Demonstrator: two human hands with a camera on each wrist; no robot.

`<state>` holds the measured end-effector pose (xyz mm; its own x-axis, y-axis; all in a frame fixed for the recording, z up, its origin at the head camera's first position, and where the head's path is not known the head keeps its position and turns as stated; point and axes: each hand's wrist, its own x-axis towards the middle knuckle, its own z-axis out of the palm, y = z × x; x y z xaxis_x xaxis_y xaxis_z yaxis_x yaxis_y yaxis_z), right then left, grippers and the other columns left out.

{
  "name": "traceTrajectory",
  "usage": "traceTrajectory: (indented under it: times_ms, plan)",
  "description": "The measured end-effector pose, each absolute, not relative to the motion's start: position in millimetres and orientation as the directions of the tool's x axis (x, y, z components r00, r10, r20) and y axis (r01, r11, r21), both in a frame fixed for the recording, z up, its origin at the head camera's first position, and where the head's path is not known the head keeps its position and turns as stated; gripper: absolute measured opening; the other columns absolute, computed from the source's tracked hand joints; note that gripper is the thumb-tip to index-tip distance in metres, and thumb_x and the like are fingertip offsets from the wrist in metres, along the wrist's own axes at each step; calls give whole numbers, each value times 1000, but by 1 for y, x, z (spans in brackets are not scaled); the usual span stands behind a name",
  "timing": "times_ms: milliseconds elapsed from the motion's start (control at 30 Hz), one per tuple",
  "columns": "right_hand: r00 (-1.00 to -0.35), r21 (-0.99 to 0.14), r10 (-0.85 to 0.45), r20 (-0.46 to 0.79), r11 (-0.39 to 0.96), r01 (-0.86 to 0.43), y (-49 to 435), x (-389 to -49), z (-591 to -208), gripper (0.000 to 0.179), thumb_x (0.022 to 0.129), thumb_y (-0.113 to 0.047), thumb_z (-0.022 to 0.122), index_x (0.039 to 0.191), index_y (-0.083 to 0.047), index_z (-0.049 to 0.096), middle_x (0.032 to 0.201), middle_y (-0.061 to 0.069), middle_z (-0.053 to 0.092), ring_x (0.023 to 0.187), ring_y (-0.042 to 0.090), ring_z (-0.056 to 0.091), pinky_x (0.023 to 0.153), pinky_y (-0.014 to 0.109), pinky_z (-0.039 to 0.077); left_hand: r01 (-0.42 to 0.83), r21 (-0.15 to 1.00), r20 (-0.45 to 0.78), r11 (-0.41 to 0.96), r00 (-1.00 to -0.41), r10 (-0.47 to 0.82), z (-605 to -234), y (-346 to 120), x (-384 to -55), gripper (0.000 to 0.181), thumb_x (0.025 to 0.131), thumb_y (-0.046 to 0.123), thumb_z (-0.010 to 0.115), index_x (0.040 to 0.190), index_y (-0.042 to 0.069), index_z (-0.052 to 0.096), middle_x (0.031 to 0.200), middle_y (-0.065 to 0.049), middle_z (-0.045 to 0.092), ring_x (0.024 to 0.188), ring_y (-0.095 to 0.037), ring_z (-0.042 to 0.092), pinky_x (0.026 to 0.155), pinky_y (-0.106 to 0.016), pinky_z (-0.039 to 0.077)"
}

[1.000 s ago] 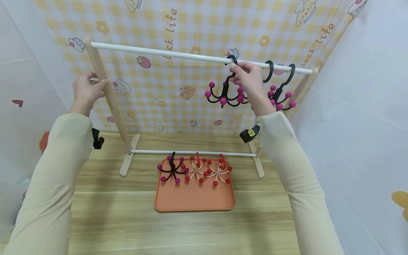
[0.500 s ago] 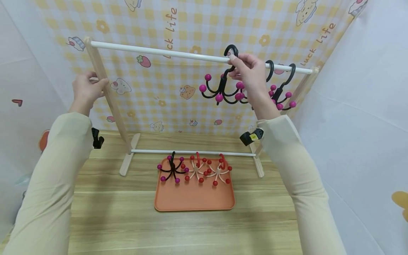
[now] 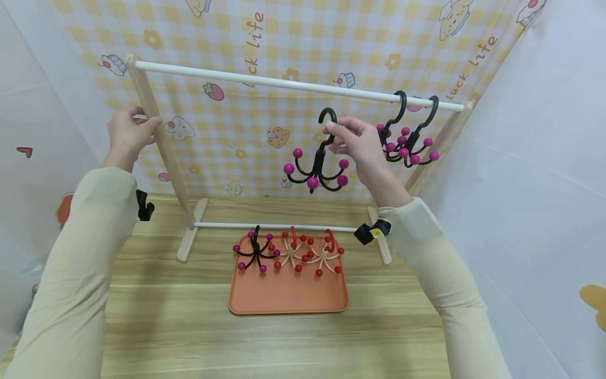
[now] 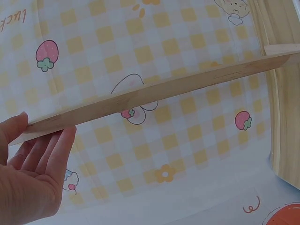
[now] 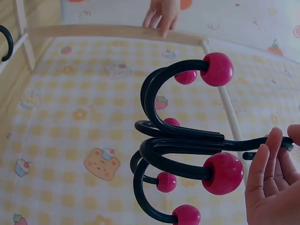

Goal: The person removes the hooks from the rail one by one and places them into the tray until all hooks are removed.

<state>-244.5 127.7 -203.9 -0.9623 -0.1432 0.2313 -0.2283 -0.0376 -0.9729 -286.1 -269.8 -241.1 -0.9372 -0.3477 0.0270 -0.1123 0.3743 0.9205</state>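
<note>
Pinched by its hook in my right hand (image 3: 360,145) is a black octopus-style hanger (image 3: 319,158) with magenta ball tips. It hangs free in front of and below the white top rail (image 3: 265,80); the right wrist view shows its curved arms (image 5: 187,137) close up. My left hand (image 3: 129,131) grips the left wooden post (image 3: 165,142) of the rack, thumb on one side and fingers on the other, as the left wrist view confirms. Two similar black hangers (image 3: 412,141) hang by their hooks near the rail's right end, partly overlapping.
On the wooden table an orange tray (image 3: 289,300) holds a black hanger (image 3: 257,250) with magenta balls and two cream hangers (image 3: 324,255) with red hooks and balls. A white lower bar (image 3: 222,225) runs behind it. A checked cloth (image 3: 265,173) hangs at the back.
The right hand has lifted the black hanger's hook off the top rail, then brought it down and to the left. My left hand stays on the post.
</note>
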Motion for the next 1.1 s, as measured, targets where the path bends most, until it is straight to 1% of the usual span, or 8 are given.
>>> traceTrajectory:
  times_ms: [233,367,500,633,767,867,967,1100]
  plan:
    - [-971,-990,-192,142,-33,-139,125,-238,-223,9,85,-16,61,82,-8,62,88,6,63,62,14,53,69,28,50,-111,920,27,375,-938,-345,-242,-270,-286,56,87,32,52,133,5,36,134,-15,37,117,-23,42,61,-6,47]
    - [-967,-995,-233,102,-44,-95,122,-234,-235,9,86,-15,59,84,-6,60,89,8,62,61,15,52,62,25,51,-109,922,28,371,-939,-344,-242,-270,-286,55,87,31,52,133,5,36,134,-15,37,117,-22,42,62,-7,47]
    - [-964,-997,-257,68,-61,-53,119,-230,-246,9,86,-14,59,84,-5,60,88,7,61,59,14,52,59,24,50,-108,922,29,372,-938,-345,-242,-270,-286,55,87,32,53,133,6,37,134,-14,38,117,-22,42,64,-8,48]
    - [-965,-998,-261,33,-58,-18,117,-227,-256,10,86,-15,58,85,-5,59,87,7,62,60,13,52,65,27,50,-109,921,30,375,-938,-346,-242,-270,-287,55,87,32,53,133,6,37,134,-14,38,116,-22,42,65,-8,48]
    - [-963,-999,-269,12,-52,2,113,-222,-266,12,86,-16,59,86,-4,58,90,11,61,62,15,53,68,30,50,-104,921,34,375,-938,-344,-243,-270,-287,54,87,31,53,132,6,38,133,-15,38,116,-23,42,63,-8,47]
    - [-960,-998,-281,-3,-53,18,110,-219,-274,15,85,-17,61,87,-2,58,89,14,62,61,15,54,67,29,51,-101,924,34,368,-938,-344,-243,-271,-287,53,87,30,53,132,6,38,133,-14,38,116,-22,42,62,-7,47]
    - [-953,-999,-303,-16,-45,31,108,-217,-284,21,85,-18,61,91,1,57,88,14,62,61,14,54,65,28,51,-101,926,33,363,-938,-344,-243,-271,-287,54,87,30,53,132,6,38,133,-14,38,117,-22,42,62,-7,47]
    - [-947,-999,-320,-27,-24,36,105,-212,-299,26,85,-22,60,95,2,57,91,17,61,61,16,55,65,28,51,-103,923,34,370,-937,-346,-243,-270,-287,54,87,31,53,132,6,37,134,-14,38,117,-22,42,62,-7,47]
